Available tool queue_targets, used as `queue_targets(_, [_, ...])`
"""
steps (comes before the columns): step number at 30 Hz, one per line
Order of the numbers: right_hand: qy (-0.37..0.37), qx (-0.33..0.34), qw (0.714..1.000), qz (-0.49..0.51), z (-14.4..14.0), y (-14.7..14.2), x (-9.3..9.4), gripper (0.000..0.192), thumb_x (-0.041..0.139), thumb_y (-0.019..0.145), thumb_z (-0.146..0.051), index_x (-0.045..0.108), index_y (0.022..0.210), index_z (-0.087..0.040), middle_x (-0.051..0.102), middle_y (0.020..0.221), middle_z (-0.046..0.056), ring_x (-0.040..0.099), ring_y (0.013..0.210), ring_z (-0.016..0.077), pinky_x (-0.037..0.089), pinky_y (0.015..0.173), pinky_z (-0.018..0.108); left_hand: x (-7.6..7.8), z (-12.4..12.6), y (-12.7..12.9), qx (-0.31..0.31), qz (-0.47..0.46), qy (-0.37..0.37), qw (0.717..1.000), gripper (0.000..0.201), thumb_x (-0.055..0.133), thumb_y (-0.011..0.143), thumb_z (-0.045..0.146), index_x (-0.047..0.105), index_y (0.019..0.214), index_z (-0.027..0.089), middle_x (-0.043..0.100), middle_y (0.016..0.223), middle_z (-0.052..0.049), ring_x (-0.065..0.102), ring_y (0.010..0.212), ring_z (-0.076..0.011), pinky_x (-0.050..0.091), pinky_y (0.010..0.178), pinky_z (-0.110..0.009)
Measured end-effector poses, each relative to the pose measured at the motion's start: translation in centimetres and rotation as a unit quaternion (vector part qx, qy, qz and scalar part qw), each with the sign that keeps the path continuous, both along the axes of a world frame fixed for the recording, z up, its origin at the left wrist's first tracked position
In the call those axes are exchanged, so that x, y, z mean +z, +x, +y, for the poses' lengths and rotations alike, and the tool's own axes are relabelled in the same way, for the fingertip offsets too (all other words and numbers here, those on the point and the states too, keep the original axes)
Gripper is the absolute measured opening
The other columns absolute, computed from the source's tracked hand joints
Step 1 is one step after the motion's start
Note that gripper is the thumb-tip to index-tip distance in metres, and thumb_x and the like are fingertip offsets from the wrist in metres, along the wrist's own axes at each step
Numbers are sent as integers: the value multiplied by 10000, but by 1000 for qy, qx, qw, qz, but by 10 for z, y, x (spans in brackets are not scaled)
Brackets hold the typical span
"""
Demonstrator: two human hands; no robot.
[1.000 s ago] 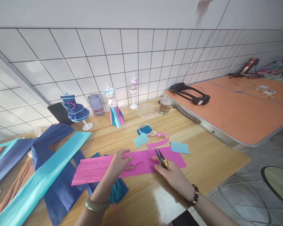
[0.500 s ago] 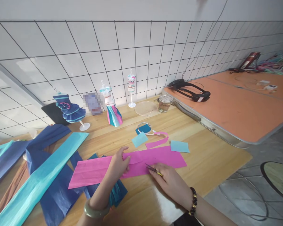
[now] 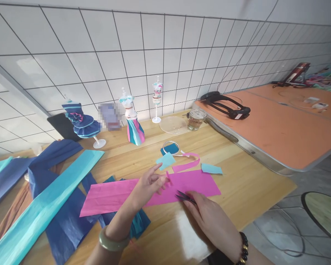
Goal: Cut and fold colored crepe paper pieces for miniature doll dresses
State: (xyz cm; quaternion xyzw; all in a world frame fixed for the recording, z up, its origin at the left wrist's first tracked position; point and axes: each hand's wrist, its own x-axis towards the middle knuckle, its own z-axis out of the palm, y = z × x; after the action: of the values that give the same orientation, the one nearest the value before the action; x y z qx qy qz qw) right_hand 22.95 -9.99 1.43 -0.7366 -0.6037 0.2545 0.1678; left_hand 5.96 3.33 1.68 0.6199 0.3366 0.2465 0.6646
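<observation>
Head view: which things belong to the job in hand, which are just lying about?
In the job:
scissors, in the right hand
pink sheet, at the left hand
turquoise strip and blue sheet, likely materials

Probably just lying about:
glass
black headset
red cylinder

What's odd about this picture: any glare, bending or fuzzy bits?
In the head view, white glare sits on the wooden table beside the right hand; also in the head view, the tiled wall's lines lean and spread, perhaps from a wide lens; and a pixelated patch there hides whatever is behind it.
</observation>
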Motion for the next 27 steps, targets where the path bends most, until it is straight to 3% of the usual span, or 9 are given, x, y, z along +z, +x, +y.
queue_targets(2, [-9, -3, 1000, -6, 2, 4, 3, 361, 303, 914, -419, 529, 1078, -190, 661, 945, 96, 620, 853, 250, 429, 724, 360, -1, 2, 2, -12, 1, 31, 999, 619, 480, 832, 421, 296, 1340, 120, 650, 918, -96, 594, 750, -161, 489, 620, -281])
queue_targets(4, [-12, 2, 1000, -7, 7, 11, 6, 349, 309, 912, -421, 544, 1041, -197, 669, 907, 88, 627, 823, 243, 427, 703, 347, -6, 7, 2, 13, 65, 124, 990, 527, 455, 853, 371, 362, 1308, 123, 642, 974, -103, 585, 811, -167, 476, 711, -305])
queue_targets(7, [1, 24, 1000, -11, 16, 21, 10, 327, 334, 905, -409, 564, 1015, -206, 673, 907, 78, 627, 828, 229, 423, 714, 330, -14, 17, 3, 25, 194, 286, 938, 386, 471, 843, 272, 501, 1204, 137, 623, 1035, -99, 559, 937, -193, 425, 842, -333])
queue_targets(9, [8, 37, 999, -18, 21, 26, 12, 315, 349, 900, -404, 578, 990, -207, 674, 914, 76, 627, 835, 226, 424, 720, 323, -16, 24, 5, 0, 227, 333, 915, 309, 480, 832, 234, 573, 1118, 167, 623, 1041, -83, 544, 978, -203, 407, 868, -331])
queue_targets(15, [3, 61, 998, -27, 25, 30, 15, 320, 353, 897, -416, 591, 979, -218, 674, 933, 72, 623, 859, 228, 432, 741, 325, -14, 30, 13, -42, 243, 372, 895, 187, 474, 827, 206, 659, 801, 212, 634, 777, -22, 568, 845, -191, 413, 797, -307])
queue_targets(20, [-6, 59, 998, -25, 26, 28, 14, 313, 360, 896, -418, 594, 977, -226, 670, 935, 63, 618, 860, 224, 432, 754, 327, -17, 30, 13, -49, 256, 376, 889, 158, 578, 759, 204, 670, 886, 190, 650, 860, -45, 569, 867, -204, 408, 803, -314])
queue_targets(27, [-15, 67, 998, 9, 25, 30, 21, 274, 421, 873, -426, 601, 956, -236, 668, 932, 35, 608, 828, 208, 431, 713, 302, -18, 31, 13, -45, 253, 374, 891, 121, 589, 732, 144, 682, 788, 198, 656, 830, -38, 572, 848, -194, 406, 785, -299])
